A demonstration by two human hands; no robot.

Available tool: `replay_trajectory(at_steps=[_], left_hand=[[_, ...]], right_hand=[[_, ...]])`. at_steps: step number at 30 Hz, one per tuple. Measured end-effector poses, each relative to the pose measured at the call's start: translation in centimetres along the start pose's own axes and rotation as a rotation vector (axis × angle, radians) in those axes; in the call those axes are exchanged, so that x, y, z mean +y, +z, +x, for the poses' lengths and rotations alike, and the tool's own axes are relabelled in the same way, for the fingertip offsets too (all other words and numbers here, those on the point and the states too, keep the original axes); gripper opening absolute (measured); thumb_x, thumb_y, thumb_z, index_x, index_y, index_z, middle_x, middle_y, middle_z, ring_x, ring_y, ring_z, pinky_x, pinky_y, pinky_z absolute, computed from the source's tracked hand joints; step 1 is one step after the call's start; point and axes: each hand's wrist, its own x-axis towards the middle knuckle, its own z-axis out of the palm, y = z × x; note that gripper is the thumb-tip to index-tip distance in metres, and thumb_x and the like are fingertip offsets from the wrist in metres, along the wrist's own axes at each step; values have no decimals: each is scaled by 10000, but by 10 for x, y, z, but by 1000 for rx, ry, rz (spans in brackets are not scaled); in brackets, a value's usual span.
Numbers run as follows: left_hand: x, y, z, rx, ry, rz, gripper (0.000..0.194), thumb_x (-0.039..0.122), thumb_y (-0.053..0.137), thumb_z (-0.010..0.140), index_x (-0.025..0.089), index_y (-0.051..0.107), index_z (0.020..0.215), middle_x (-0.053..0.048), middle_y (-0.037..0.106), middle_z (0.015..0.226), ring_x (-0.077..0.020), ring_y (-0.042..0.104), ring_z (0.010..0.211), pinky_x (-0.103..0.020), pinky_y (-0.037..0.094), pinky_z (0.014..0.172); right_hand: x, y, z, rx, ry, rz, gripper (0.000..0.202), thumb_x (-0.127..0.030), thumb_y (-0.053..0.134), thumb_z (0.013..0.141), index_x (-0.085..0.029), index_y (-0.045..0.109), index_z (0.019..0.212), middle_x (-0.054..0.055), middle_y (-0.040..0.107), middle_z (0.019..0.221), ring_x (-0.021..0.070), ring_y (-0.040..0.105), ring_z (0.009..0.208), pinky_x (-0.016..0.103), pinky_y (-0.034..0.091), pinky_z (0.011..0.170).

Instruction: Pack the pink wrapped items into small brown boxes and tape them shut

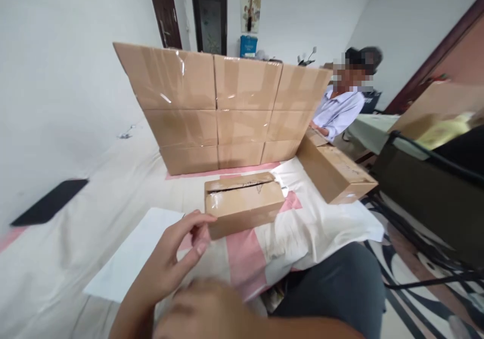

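A small taped cardboard box (245,203) lies on the cream and pink cloth (247,263) in front of me, with a narrow gap along its top flaps. My left hand (181,250) is at the box's near left corner, thumb and index finger apart. Its index fingertip is at the box's edge; whether it presses on it I cannot tell. Closer to me, my right hand (204,308) crosses in front of my left forearm. Motion smears it, so its fingers do not show clearly. Behind the small box stands a wall of stacked, taped cardboard boxes (242,127).
A long cardboard box (336,170) lies at the right, near a person in a light shirt (338,109). A white sheet of paper (132,258) and a black flat object (51,203) lie at the left. A dark chair (427,198) stands on the far right.
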Motion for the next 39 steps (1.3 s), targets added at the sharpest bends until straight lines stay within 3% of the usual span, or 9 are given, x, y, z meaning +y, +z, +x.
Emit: replay_trajectory(at_steps=[2, 6, 9, 13, 20, 27, 39], left_hand=[[6, -3, -1, -39, -119, -223, 232, 304, 424, 1046, 262, 566, 1225, -8, 547, 858, -159, 569, 791, -277, 474, 719], [14, -6, 9, -39, -261, -276, 84, 291, 509, 1021, 231, 538, 971, 5, 513, 851, -144, 498, 796, -277, 429, 723], [18, -10, 32, -99, -259, -173, 79, 220, 518, 987, 225, 492, 913, 14, 509, 850, -134, 480, 769, -280, 411, 706], [21, -20, 69, -206, -232, 14, 66, 163, 513, 925, 226, 495, 933, 15, 539, 866, -135, 493, 755, -287, 419, 695], [12, -33, 101, -412, -229, 215, 163, 148, 538, 809, 230, 486, 939, 12, 559, 888, -153, 517, 776, -312, 455, 730], [3, -28, 117, -515, -243, 233, 203, 159, 561, 763, 230, 484, 937, 7, 563, 881, -158, 519, 764, -309, 441, 701], [2, -21, 121, -463, -260, 556, 114, 267, 566, 822, 234, 543, 929, 9, 626, 857, -182, 563, 757, -313, 412, 703]], right_hand=[[19, -27, 11, 318, -30, -29, 205, -362, 578, 956, -207, 663, 852, 44, 709, 834, 197, 650, 817, 351, 551, 766], [77, -84, 15, 596, -13, -240, 137, -196, 560, 949, -208, 696, 945, 73, 748, 949, 245, 679, 981, 436, 517, 912], [119, -100, 9, 510, 132, -467, 239, -235, 552, 984, -197, 711, 1159, 97, 733, 1257, 321, 604, 1277, 535, 404, 1119], [147, -91, 5, 346, 210, -564, 353, -305, 506, 1027, -172, 685, 1301, 105, 624, 1463, 321, 556, 1368, 532, 353, 1185], [150, -81, 8, 275, 249, -554, 387, -318, 467, 1040, -162, 694, 1312, 89, 667, 1410, 325, 570, 1350, 536, 352, 1158], [154, -79, 9, 328, 229, -519, 368, -301, 488, 1018, -147, 725, 1254, 101, 701, 1358, 333, 588, 1312, 534, 373, 1118], [155, -74, 7, 379, 236, -472, 337, -310, 523, 1008, -150, 743, 1207, 88, 720, 1326, 330, 592, 1288, 530, 359, 1116]])
